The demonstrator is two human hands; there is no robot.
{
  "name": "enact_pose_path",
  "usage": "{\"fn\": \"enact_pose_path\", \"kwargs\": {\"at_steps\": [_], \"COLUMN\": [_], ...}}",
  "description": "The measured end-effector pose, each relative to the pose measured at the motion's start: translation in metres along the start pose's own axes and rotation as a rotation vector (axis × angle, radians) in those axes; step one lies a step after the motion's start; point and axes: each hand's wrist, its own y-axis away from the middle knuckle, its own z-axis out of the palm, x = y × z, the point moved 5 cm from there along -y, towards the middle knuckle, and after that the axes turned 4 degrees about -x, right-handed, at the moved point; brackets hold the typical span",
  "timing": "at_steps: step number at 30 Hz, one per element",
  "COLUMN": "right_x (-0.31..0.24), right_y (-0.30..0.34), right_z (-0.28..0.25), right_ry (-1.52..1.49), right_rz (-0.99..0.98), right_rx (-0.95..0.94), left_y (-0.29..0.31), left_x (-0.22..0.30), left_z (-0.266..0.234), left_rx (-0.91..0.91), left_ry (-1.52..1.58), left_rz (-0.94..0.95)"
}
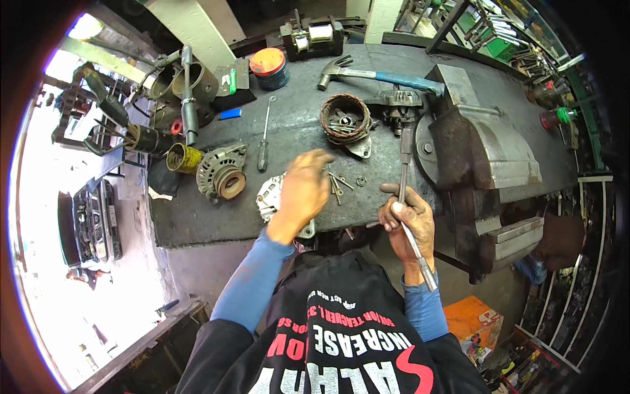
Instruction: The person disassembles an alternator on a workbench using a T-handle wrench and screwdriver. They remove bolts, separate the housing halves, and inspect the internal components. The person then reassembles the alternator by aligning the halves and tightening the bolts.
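My right hand point(408, 220) grips a long metal socket wrench point(412, 240), fingers closed around its shaft. The wrench's upper end reaches up to a rotor with a finned pulley end point(400, 105) beside the vise; whether they touch is unclear. My left hand point(302, 190) is over a silvery alternator housing point(268, 197), covering much of it. Its fingers are bent and slightly blurred, so their grip cannot be told. Just right of them lie several bolts point(338, 187) and a nut point(361, 181). A copper-wound stator point(344, 118) holding small parts sits farther back.
A large bench vise point(485, 151) stands at the right. A hammer point(380, 75) lies at the back near a red-lidded tub point(269, 65). To the left are a screwdriver-handled tool point(263, 148), another alternator point(222, 174) and a yellow can point(183, 158). An orange box point(469, 318) stands below the bench.
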Motion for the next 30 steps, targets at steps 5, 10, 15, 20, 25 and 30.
{"fn": "enact_pose_path", "kwargs": {"at_steps": [5,10,15,20,25,30], "right_x": [0.015,0.051,0.076,0.087,0.066,0.038], "right_y": [-0.011,-0.025,-0.033,-0.036,-0.044,-0.052], "right_z": [0.059,0.115,0.125,0.133,0.141,0.169], "right_ry": [-0.052,0.067,0.07,0.124,0.632,1.308], "right_rz": [0.059,0.128,0.06,0.029,0.198,0.631], "right_rx": [-0.113,-0.209,-0.211,-0.173,-0.303,-0.191], "left_y": [0.075,0.1,0.102,0.104,0.114,0.104], "left_x": [-0.038,-0.046,-0.056,-0.066,-0.03,-0.023], "left_z": [-0.079,-0.063,-0.05,-0.045,-0.04,-0.014], "left_rx": [-0.066,-0.152,-0.124,-0.094,-0.142,0.13], "left_ry": [-0.016,-0.001,0.059,0.11,-0.092,-0.13], "left_rz": [-0.067,-0.053,-0.103,-0.031,-0.065,-0.208]}}
